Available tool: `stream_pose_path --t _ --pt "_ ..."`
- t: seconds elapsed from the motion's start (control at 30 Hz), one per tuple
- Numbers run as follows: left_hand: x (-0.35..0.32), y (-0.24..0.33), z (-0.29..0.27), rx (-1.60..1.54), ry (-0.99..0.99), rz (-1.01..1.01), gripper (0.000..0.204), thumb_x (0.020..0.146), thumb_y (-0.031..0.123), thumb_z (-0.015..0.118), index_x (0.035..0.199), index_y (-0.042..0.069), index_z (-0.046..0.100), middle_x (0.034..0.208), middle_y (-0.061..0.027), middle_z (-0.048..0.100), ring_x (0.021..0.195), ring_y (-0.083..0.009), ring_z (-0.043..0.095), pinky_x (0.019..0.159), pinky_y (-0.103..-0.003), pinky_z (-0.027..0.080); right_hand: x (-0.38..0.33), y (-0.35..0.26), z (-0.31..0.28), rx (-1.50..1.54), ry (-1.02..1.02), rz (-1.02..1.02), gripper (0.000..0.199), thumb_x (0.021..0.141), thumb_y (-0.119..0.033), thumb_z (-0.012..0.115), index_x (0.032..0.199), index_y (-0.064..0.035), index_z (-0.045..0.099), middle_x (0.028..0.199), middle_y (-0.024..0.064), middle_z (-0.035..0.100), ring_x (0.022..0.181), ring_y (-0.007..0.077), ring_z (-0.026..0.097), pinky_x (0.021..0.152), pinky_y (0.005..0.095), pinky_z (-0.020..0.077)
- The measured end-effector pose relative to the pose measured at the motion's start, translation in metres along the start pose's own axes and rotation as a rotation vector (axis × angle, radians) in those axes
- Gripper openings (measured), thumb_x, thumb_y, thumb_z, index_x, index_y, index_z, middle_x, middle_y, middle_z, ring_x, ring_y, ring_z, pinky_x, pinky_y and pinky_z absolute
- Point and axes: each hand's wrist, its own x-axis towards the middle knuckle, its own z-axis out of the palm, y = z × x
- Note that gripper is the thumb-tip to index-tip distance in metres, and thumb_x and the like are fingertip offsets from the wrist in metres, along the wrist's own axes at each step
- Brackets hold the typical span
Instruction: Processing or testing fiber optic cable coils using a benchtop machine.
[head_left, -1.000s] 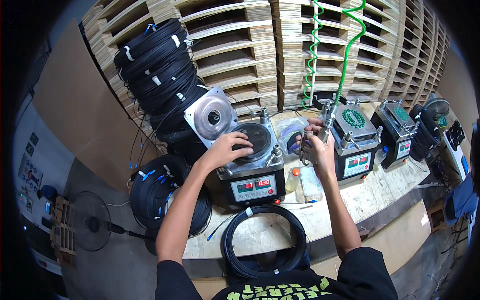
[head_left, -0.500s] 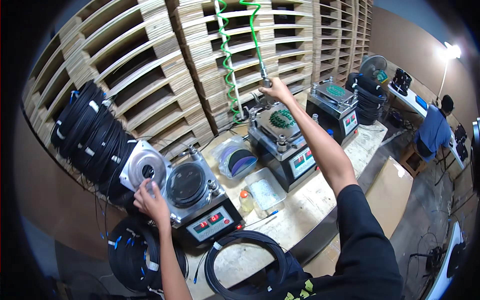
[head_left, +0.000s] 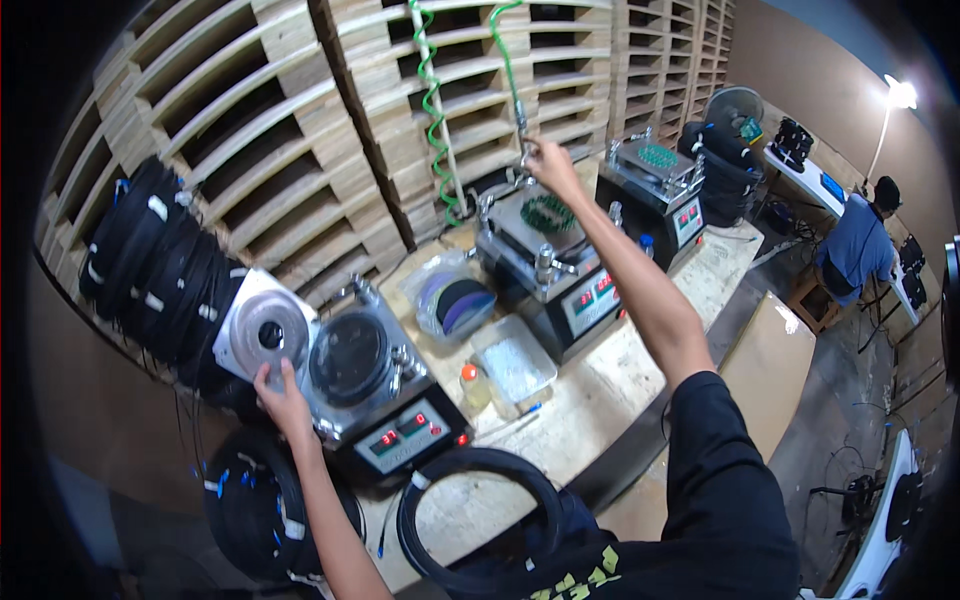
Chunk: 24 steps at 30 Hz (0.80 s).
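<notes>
You grip the metal fitting on the green coiled hose with your right hand
Fingers clamped round it, above the polishing machine; hose runs near-vertical, fitting pointing down. Your left hand, fingers together, steadies the round silver lid of the nearer machine

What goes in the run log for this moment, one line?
left hand: on open metal lid of near machine | right hand: raised, gripping green coiled hose end above second machine | cable coil: on bench
</notes>
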Motion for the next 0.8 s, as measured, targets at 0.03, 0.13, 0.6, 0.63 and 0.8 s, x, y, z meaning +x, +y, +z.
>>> stream_pose_path --t 0.03,0.13,0.6,0.63,0.8 --pt "0.007 -0.012 -0.004 -0.052 -0.017 0.028 0.056 0.090 0.032 0.076 0.133 0.002 0.055 0.136 -0.0241 0.051 0.127 -0.0356 0.048 0.109 -0.042 0.038 -0.015 -0.020 0.001 0.047 -0.027 -0.056 0.043 0.083 -0.009 0.064 0.125 -0.0015 0.064 0.085 0.0225 0.068 0.083 0.0350 0.070 0.078 0.0423 0.0542" --pt "0.014 -0.020 -0.009 -0.116 -0.068 0.067 0.058 0.089 0.024 0.077 0.136 0.001 0.052 0.142 -0.0241 0.050 0.129 -0.0341 0.050 0.111 -0.042 0.037 -0.071 -0.076 -0.014 0.166 -0.103 -0.184 0.034 0.088 -0.006 0.060 0.121 -0.0052 0.068 0.083 0.0095 0.068 0.073 0.0180 0.067 0.072 0.0342 0.0547" --pt "0.008 -0.011 -0.012 -0.118 -0.127 -0.055 0.069 0.083 0.004 0.069 0.146 0.012 0.042 0.142 -0.0270 0.040 0.133 -0.0390 0.044 0.114 -0.042 0.034 -0.335 -0.108 0.063 -0.015 -0.530 -0.057 0.060 0.075 -0.030 0.085 0.128 -0.0106 0.063 0.114 0.0190 0.055 0.108 0.0399 0.053 0.093 0.0467 0.0458" --pt "0.007 -0.011 -0.009 -0.112 -0.130 -0.039 0.069 0.082 0.003 0.069 0.146 0.012 0.042 0.142 -0.0268 0.041 0.133 -0.0386 0.044 0.113 -0.043 0.034 -0.338 -0.104 0.070 -0.012 -0.535 -0.068 0.060 0.075 -0.030 0.085 0.128 -0.0106 0.063 0.114 0.0190 0.055 0.108 0.0399 0.053 0.093 0.0467 0.0458" --pt "-0.002 0.000 0.004 -0.134 -0.034 0.072 0.077 0.078 -0.008 0.067 0.146 0.014 0.038 0.138 -0.0297 0.045 0.130 -0.0428 0.046 0.112 -0.048 0.036 -0.306 -0.099 0.088 0.215 -0.402 0.006 0.056 0.076 -0.023 0.085 0.122 -0.0082 0.056 0.108 0.0139 0.059 0.106 0.0298 0.056 0.092 0.0408 0.0458"
